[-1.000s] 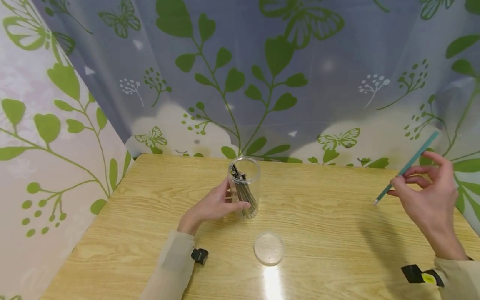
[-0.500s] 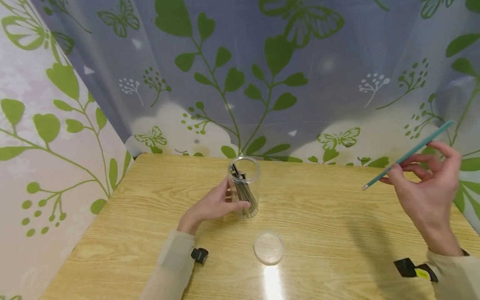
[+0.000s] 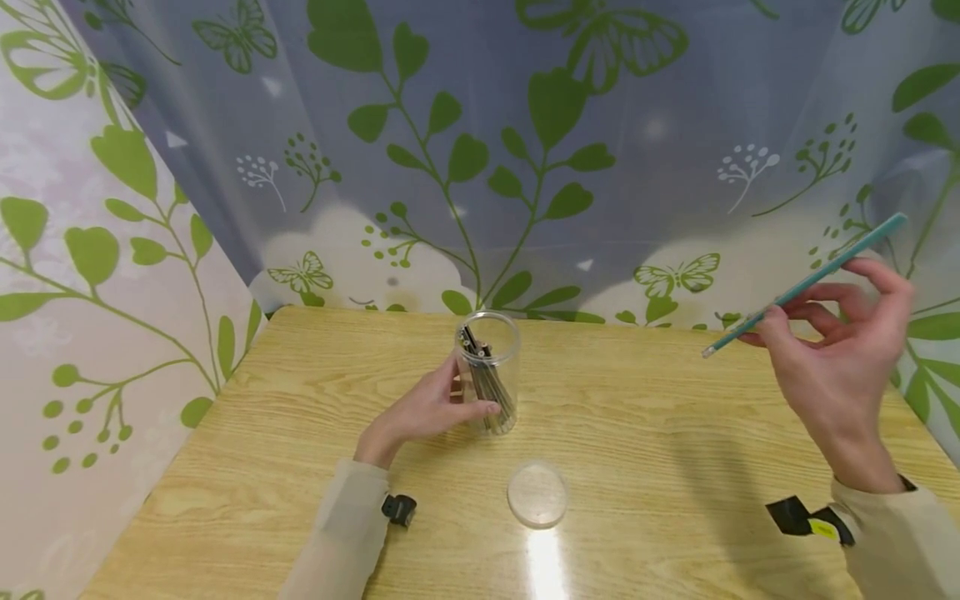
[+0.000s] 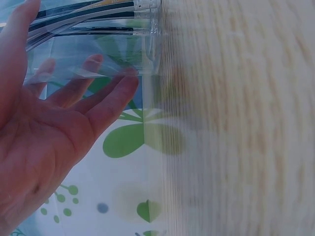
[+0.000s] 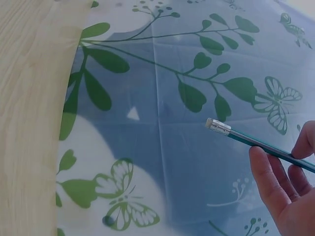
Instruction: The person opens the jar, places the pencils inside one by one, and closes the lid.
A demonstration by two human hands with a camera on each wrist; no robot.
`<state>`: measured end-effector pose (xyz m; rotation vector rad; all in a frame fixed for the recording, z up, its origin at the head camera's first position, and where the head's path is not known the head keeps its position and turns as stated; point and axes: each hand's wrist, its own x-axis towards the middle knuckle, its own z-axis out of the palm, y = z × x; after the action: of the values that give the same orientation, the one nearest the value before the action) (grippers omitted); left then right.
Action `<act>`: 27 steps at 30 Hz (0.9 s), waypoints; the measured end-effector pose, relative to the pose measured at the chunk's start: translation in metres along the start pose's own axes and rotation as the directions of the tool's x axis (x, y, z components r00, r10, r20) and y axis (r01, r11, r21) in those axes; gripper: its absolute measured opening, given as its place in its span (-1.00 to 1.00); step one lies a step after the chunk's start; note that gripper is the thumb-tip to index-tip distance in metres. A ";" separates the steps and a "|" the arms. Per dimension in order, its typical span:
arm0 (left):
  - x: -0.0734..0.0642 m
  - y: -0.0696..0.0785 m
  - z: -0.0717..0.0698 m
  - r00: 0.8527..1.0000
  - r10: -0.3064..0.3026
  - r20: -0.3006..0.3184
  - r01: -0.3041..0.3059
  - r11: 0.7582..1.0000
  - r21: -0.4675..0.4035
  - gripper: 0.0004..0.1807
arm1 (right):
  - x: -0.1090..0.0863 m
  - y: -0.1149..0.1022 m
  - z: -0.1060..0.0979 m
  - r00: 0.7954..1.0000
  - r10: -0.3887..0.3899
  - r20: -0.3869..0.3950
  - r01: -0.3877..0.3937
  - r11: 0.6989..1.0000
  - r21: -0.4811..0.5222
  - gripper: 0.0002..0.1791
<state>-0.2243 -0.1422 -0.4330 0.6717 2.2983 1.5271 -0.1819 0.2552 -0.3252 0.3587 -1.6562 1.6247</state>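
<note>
A clear round plastic jar (image 3: 507,379) stands on the table, with several dark pencils (image 3: 486,375) leaning inside it. My left hand (image 3: 427,410) holds the jar from the left, thumb across its near side and fingers behind. In the left wrist view, the fingers (image 4: 113,101) lie along the wall of the jar (image 4: 110,56). Off to the right, my right hand (image 3: 847,350) pinches a teal pencil (image 3: 813,279) above the table. The pencil slants, its white eraser end low and toward the jar. That eraser (image 5: 210,123) and its silver ferrule show in the right wrist view.
A clear round lid (image 3: 537,497) lies flat on the wooden table (image 3: 615,417), just in front of the jar. Behind the table hangs a curtain (image 3: 495,225) printed with leaves and butterflies; a similar one covers the left side.
My right hand has moved left and slightly up with the teal pencil, which now lies closer to level. The left hand and the jar have stayed in place.
</note>
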 end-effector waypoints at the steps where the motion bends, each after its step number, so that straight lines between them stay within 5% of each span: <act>1: 0.000 0.000 0.000 1.000 0.002 0.000 -0.002 1.000 0.001 -0.06 | 0.000 -0.001 0.002 1.000 -0.007 -0.003 0.007 1.000 0.027 -0.34; 27: 0.000 0.000 0.000 1.000 -0.005 0.009 0.005 1.000 0.007 -0.08 | 0.000 -0.013 0.040 0.998 -0.068 0.004 0.065 0.967 0.246 -0.36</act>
<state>-0.2250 -0.1424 -0.4332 0.6719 2.2980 1.5120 -0.1859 0.2153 -0.3114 0.5439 -1.4376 1.7841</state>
